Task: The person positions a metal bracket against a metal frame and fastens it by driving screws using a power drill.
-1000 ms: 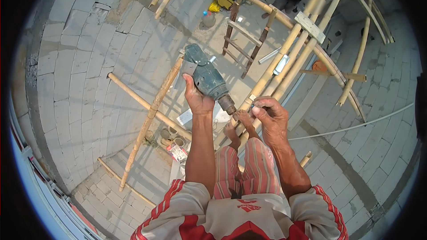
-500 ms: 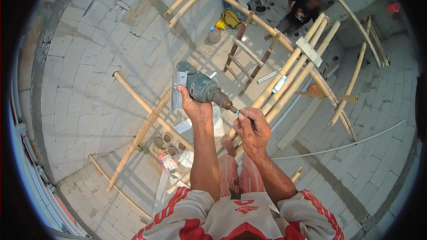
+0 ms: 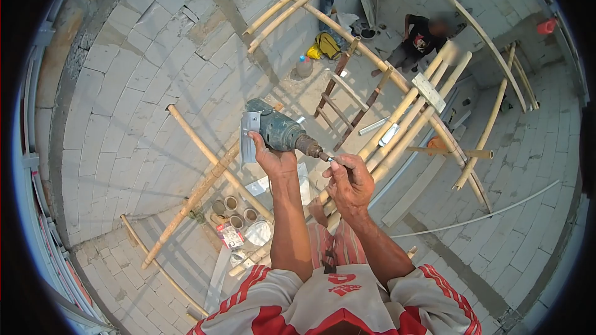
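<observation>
My left hand (image 3: 274, 157) supports a blue-green power drill (image 3: 279, 129) from below. Its fingers also close over a shiny metal bracket (image 3: 250, 125) lying against the drill's rear. The drill points right and down, with a socket bit in its chuck (image 3: 308, 146). At the bit's tip, the thumb and fingers of my right hand (image 3: 351, 185) pinch a small shiny screw (image 3: 331, 159). Most of that screw is hidden by the fingertips.
Below me are bamboo poles (image 3: 397, 125) with a short board (image 3: 428, 92) across them. A wooden ladder (image 3: 338, 102) stands lower down. Several pots (image 3: 236, 221) sit lower left. A person in a dark shirt (image 3: 422, 37) is on the floor below. Block walls (image 3: 124, 124) surround the space.
My view has shifted slightly, so the surroundings sit a little differently. The drill stays in my left hand, and my right fingers remain at its tip.
</observation>
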{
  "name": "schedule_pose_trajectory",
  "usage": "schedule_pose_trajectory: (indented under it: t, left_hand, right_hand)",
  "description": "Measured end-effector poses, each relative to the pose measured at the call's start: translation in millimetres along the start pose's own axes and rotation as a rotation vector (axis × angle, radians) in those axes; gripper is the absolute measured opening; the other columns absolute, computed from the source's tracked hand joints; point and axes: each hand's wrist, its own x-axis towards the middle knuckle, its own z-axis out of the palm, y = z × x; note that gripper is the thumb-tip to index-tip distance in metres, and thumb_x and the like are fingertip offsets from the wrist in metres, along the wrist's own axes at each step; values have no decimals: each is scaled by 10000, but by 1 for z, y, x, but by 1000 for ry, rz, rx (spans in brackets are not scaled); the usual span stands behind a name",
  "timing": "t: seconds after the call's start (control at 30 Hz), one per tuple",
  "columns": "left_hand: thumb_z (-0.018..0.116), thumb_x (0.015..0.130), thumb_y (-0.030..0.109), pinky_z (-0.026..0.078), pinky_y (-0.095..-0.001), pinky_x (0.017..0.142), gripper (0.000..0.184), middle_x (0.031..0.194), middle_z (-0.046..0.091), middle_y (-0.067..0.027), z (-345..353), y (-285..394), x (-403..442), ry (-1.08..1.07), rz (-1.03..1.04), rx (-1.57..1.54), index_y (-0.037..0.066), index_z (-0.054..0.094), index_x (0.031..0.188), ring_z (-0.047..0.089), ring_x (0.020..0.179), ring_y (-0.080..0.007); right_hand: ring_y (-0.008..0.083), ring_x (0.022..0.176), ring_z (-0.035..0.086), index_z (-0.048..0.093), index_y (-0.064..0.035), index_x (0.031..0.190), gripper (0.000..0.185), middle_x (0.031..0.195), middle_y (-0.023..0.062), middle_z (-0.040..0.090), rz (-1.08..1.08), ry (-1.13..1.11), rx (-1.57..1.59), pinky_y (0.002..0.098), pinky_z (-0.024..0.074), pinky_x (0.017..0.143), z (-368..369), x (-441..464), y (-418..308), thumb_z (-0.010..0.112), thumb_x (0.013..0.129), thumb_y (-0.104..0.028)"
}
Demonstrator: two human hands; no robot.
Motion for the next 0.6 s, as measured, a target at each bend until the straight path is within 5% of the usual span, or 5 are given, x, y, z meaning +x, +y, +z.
schedule_pose_trajectory:
  t: [0.43, 0.6]
  left_hand:
    - [516, 973, 441, 476, -447, 944, 510, 1198, 583, -92, 27, 27, -21, -220, 109, -8, 59, 481, 1310, 582, 1075, -261]
    - [529, 966, 440, 482, -457, 937, 505, 1192, 588, -94, 31, 40, -22, -187, 56, -83, 61, 490, 1298, 590, 1064, -271]
  right_hand:
    - [179, 691, 656, 552, 44, 1032, 136, 960, 163, 605, -492, -12, -361, 296, 558, 568, 16, 8, -21, 585, 902, 61]
    - [231, 769, 681, 520, 38, 1107, 281, 990, 192, 622, -499, -268, -276, 292, 563, 620, 11, 16, -41, 628, 849, 78]
